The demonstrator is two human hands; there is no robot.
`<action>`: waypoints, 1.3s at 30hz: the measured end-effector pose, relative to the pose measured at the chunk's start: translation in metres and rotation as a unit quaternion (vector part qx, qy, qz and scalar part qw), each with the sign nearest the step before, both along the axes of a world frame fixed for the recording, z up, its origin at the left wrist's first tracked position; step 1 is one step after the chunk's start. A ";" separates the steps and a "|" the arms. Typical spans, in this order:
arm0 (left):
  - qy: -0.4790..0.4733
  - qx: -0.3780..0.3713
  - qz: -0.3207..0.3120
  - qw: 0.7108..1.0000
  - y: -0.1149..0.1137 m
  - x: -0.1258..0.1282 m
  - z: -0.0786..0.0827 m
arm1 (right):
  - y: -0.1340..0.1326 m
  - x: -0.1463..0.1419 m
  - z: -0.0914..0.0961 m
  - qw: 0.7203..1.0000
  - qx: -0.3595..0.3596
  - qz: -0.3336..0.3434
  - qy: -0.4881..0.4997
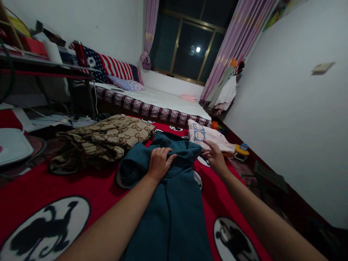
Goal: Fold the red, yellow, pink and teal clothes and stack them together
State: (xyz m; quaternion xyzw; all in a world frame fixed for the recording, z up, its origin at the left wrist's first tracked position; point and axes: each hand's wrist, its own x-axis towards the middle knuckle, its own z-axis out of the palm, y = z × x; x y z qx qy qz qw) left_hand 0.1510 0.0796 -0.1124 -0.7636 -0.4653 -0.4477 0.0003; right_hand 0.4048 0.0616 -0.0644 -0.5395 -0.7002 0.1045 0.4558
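A dark teal garment point(179, 203) lies lengthwise on the red blanket, its upper part bunched and folded over. My left hand point(160, 163) rests on this upper part, fingers bent over the cloth and thumb spread away from them. At the garment's pointed right corner is my right hand point(215, 156), index finger stretched out and fingers apart. Whether it touches the corner is hard to see. To the left, a tan and brown patterned garment point(108, 136) lies in a loose fold. Beyond my right hand is a folded pale pink garment point(210, 136) with blue-and-white face prints.
The red blanket point(106, 206) has round white patches with black figures. Behind it stands a bed point(163, 98) with a pillow point(126, 83). A cluttered desk point(54, 65) is at the left, near a white stool seat point(15, 145). A dark slatted stool point(270, 177) stands by the right wall.
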 end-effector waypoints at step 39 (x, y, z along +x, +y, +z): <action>0.067 -0.039 -0.008 0.997 0.004 -0.005 -0.009 | 0.071 -0.054 -0.022 0.840 -0.019 -0.106 -0.532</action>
